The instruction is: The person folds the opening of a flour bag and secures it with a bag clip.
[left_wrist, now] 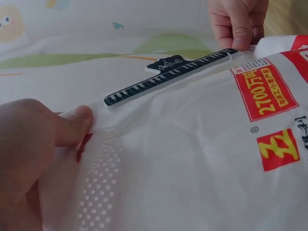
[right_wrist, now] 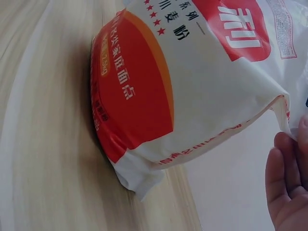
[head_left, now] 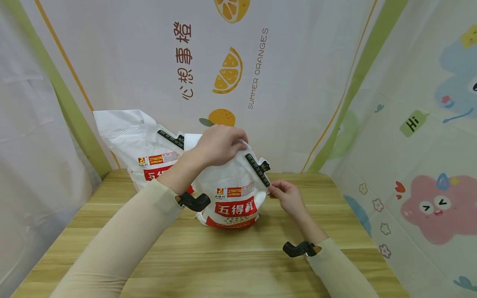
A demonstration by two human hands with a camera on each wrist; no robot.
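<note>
A white flour bag (head_left: 232,174) with red printing stands on the wooden table, its upper side edge folded over and slanting down to the right. Along that fold lies a black clip (head_left: 257,169) with a piano-key pattern. My left hand (head_left: 221,145) grips the bag's top corner above the clip; in the left wrist view the thumb (left_wrist: 77,126) presses on the fold. At the clip's lower end my right hand (head_left: 287,198) pinches the bag's side edge. The right wrist view shows those fingers (right_wrist: 284,168) on the bag's edge, with the bag's bottom on the table.
A second white flour bag (head_left: 126,134) with a similar black clip (head_left: 171,139) stands behind and to the left, partly hidden by my left arm. Printed curtains (head_left: 305,62) hang behind and beside the wooden table (head_left: 208,260).
</note>
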